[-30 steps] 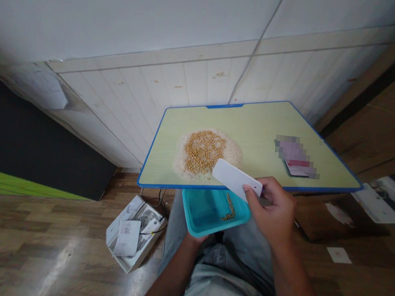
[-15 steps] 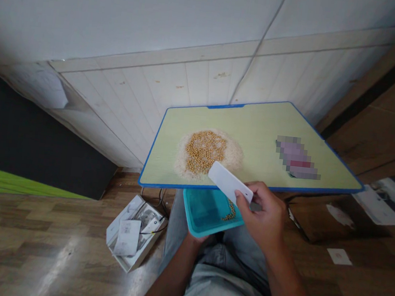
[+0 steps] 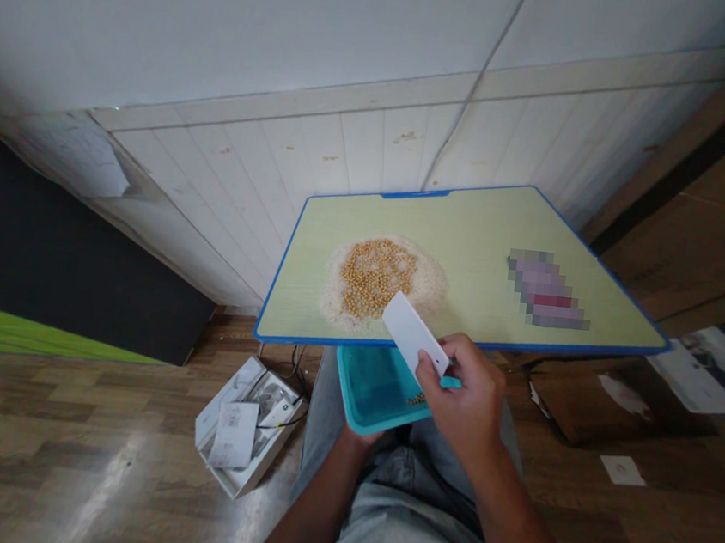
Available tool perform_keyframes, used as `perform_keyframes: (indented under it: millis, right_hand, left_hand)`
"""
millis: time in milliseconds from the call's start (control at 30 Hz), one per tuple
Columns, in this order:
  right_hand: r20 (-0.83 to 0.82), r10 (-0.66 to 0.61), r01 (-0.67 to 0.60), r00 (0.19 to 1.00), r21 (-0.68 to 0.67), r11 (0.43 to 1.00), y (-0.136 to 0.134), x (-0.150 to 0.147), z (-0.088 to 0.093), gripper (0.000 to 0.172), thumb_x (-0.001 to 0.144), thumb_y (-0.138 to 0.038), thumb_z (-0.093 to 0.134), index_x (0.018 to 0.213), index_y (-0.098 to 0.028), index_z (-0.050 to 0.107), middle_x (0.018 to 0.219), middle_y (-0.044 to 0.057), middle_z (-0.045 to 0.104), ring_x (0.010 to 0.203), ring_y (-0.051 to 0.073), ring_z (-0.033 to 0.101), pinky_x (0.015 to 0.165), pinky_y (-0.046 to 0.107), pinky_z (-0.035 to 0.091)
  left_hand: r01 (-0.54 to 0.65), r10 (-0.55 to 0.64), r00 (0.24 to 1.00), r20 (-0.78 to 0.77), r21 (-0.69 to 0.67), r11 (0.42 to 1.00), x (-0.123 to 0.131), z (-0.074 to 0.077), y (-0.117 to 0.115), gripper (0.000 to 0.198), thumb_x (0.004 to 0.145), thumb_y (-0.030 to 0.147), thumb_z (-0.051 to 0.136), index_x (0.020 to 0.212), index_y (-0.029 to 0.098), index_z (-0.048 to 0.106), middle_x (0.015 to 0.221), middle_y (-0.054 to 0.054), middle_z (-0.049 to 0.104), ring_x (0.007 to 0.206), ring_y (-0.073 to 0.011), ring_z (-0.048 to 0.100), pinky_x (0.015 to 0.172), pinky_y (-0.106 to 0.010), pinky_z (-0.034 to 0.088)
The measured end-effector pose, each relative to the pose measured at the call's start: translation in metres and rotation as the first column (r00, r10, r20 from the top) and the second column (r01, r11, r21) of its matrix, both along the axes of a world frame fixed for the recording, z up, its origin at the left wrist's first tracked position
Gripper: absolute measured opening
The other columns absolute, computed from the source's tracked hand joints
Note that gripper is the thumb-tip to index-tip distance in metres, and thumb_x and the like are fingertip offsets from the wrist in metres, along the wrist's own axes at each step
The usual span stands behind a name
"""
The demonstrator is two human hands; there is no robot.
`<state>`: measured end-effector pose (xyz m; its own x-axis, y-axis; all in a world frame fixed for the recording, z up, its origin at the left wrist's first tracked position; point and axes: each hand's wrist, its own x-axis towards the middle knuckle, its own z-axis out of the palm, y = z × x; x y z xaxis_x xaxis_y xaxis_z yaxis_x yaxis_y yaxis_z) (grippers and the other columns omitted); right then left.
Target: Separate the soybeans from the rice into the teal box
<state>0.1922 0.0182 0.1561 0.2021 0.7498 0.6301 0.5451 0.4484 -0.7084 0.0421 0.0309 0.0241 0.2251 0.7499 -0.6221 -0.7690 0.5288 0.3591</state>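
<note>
Beans [image 3: 371, 277], golden and round, are gathered in a loose heap on a pale green counter [image 3: 470, 231], toward its left end and nearer the front edge than the back. The heap is ringed by rice [image 3: 429, 283], spread widest on the right, and pale grains are glimpsed among the beans as well. A flat white card [image 3: 413, 333] is held aslant by the right hand [image 3: 463, 394], pinched at its near end between the thumb on top and the fingers beneath. The card's far end is angled across the counter's front edge to the near right side of the heap; whether the grains are touched cannot be told.

Just below that front edge, a turquoise tub [image 3: 366, 393] is supported from beneath by the left hand [image 3: 366, 435]. Most of that hand is hidden by the tub, and how its fingers are set cannot be told. A few beans are seen inside the tub, toward its right side, partly covered by the card and the right hand.

Near the counter's right edge, well apart from the heap, a flat object [image 3: 545, 291] is blurred by pixelation. Below the front left corner, an open white box [image 3: 261, 464] topped with papers is seen on the wooden floor [image 3: 127, 419].
</note>
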Motion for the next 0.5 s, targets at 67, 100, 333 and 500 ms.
perform_keyframes:
  millis: [67, 100, 333, 500]
  right_hand:
    - [0.002, -0.002, 0.002, 1.000, 0.008, 1.000, 0.001, -0.004, 0.000, 0.024, 0.102, -0.020, 0.077, 0.088, -0.032, 0.062, 0.077, -0.004, 0.079, 0.063, 0.019, 0.073, 0.059, 0.026, 0.059]
    - [0.004, -0.006, 0.006, 1.000, 0.010, 1.000, 0.001, -0.006, 0.000, 0.024, 0.101, -0.019, 0.076, 0.088, -0.033, 0.061, 0.077, -0.004, 0.078, 0.063, 0.019, 0.073, 0.059, 0.025, 0.059]
    - [0.008, -0.020, 0.020, 1.000, 0.030, 0.999, 0.002, -0.018, 0.000, 0.026, 0.101, -0.017, 0.074, 0.089, -0.033, 0.058, 0.076, -0.004, 0.073, 0.063, 0.018, 0.071, 0.059, 0.025, 0.059]
    - [0.002, -0.035, 0.035, 0.999, 0.005, 0.999, 0.005, -0.025, -0.001, 0.026, 0.099, -0.019, 0.075, 0.089, -0.033, 0.057, 0.076, -0.004, 0.072, 0.062, 0.020, 0.067, 0.057, 0.027, 0.058]
  left_hand:
    - [-0.006, 0.005, 1.000, 0.029, 0.029, 1.000, 0.000, -0.002, 0.000, 0.032, 0.119, 0.039, 0.071, 0.139, 0.024, 0.090, 0.138, -0.014, 0.101, 0.183, -0.0375, 0.067, 0.160, -0.062, 0.045]
    - [-0.013, 0.011, 0.999, 0.036, 0.047, 0.999, -0.001, -0.002, -0.001, 0.031, 0.119, 0.039, 0.070, 0.138, 0.025, 0.091, 0.136, -0.013, 0.101, 0.182, -0.0381, 0.068, 0.161, -0.063, 0.045]
    - [-0.002, 0.003, 1.000, -0.014, 0.060, 0.998, -0.004, 0.004, -0.006, 0.033, 0.121, 0.035, 0.063, 0.132, 0.028, 0.093, 0.133, -0.013, 0.103, 0.179, -0.0411, 0.071, 0.162, -0.063, 0.043]
    - [0.019, -0.018, 1.000, -0.012, 0.050, 0.999, -0.003, 0.004, -0.006, 0.037, 0.110, 0.036, 0.078, 0.144, 0.028, 0.091, 0.141, -0.016, 0.101, 0.182, -0.0458, 0.068, 0.160, -0.066, 0.046]
